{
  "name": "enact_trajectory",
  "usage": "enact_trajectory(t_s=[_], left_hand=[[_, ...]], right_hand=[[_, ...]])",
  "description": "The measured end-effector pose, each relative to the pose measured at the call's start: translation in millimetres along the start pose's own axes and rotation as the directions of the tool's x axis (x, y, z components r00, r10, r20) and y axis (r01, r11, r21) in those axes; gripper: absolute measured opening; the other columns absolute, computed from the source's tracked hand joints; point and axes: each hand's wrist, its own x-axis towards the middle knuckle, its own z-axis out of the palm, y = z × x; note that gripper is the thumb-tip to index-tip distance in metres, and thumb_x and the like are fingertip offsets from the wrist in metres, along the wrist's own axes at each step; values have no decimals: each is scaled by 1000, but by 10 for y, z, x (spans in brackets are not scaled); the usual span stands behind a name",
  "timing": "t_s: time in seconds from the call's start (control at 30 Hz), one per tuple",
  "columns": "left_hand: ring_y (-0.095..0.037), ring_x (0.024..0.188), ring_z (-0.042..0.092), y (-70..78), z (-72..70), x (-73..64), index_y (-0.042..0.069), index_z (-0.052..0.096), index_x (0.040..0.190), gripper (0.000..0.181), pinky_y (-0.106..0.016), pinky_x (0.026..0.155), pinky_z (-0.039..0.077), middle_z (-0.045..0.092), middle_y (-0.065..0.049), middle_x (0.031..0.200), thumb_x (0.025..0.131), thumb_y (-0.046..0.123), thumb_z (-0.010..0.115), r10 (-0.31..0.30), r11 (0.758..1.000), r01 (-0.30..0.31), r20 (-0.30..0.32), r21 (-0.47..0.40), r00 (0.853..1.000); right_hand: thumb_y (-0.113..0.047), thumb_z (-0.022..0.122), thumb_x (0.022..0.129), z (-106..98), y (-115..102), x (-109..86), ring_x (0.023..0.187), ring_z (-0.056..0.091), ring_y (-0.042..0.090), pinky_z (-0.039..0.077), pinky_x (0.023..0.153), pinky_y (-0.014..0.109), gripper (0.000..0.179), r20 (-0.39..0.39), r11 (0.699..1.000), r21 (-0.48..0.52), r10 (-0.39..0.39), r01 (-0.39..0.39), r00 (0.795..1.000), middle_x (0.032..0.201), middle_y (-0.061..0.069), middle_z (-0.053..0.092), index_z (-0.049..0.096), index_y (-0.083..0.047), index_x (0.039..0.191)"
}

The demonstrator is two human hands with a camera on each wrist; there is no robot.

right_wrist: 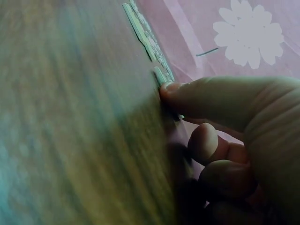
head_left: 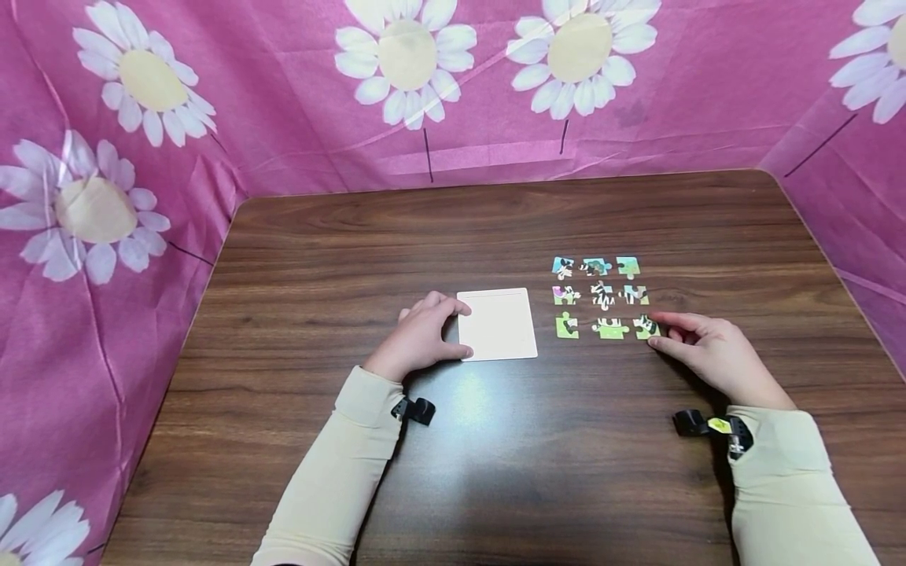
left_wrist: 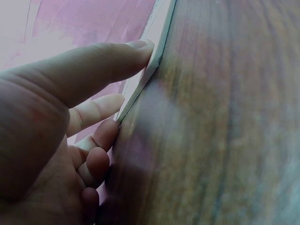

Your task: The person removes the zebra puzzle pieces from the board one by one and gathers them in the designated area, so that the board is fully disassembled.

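Note:
A square white board (head_left: 499, 324) lies flat on the table, and my left hand (head_left: 421, 336) rests at its left side. The thumb and a forefinger reach over that edge, one near each left corner; in the left wrist view the thumb (left_wrist: 110, 63) lies nearly straight on the board. To the right, several jigsaw pieces with green, blue and black-and-white printing lie spread in three rows. My right hand (head_left: 718, 358) pinches the bottom-right puzzle piece (head_left: 646, 327) between thumb and forefinger. Its other fingers (right_wrist: 227, 180) are curled under, seen in the right wrist view.
The bottom-middle piece (head_left: 610, 328) lies just left of the pinched one. Above are the middle-row piece (head_left: 602, 295) and the top-right piece (head_left: 627, 266). The brown wooden table (head_left: 340, 259) ends at a pink cloth (head_left: 283, 94) with white flowers along the back and sides.

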Motion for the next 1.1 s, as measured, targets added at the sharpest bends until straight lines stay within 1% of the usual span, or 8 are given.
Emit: enact_trajectory(t_s=[0.3,0.53,0.73,0.87,0.93,1.0,1.1], left_hand=[[-25,120,50,-4,-1,12,19,61,129,59,-47,94,31,53,-6,128,78,34,85,-4,1000,4,2,6,1000],[-25,122,50,-14,-12,37,19,60,130,59,-47,96,31,53,-6,130,78,34,85,-15,1000,15,5,6,1000],[-23,120,51,-30,36,88,20,61,130,59,-46,96,31,54,-4,128,78,35,85,4,1000,-4,-7,-5,1000],[-22,119,51,-42,64,97,19,61,129,59,-46,95,31,54,-4,127,78,34,85,8,1000,-8,-1,-7,1000],[-22,119,51,-46,64,101,19,61,130,59,-46,95,31,54,-4,126,78,35,85,12,1000,-12,2,-3,1000],[-22,119,51,-49,57,103,19,61,130,59,-46,94,31,54,-4,126,78,34,85,14,1000,-14,0,0,1000],[-23,120,51,-51,39,107,19,61,130,59,-46,94,31,54,-4,126,78,34,85,17,1000,-17,-3,-1,1000]], right_hand=[[-23,77,90,3,-11,24,67,48,-1,35,59,19,35,17,1000,1,14,-15,1000,77,-4,58,72,-7,120],[-23,77,90,15,6,76,64,47,3,35,57,21,36,27,1000,21,18,-19,999,77,-2,57,70,-5,120],[-24,76,90,-14,47,79,64,47,6,37,58,21,31,25,999,33,38,-39,999,78,-1,56,71,-7,116],[-21,77,89,5,91,55,63,47,6,36,57,22,29,26,999,46,19,-20,999,77,-2,56,71,-6,113],[-19,77,89,17,103,47,62,47,6,36,56,22,28,13,999,42,2,-3,1000,76,-2,56,72,-5,112],[-20,78,88,24,103,49,62,47,6,36,57,22,29,6,999,43,-6,6,1000,77,-1,56,71,-7,114],[-20,80,87,28,93,69,62,47,8,36,57,21,39,-17,998,67,0,1,1000,77,1,56,67,-8,122]])
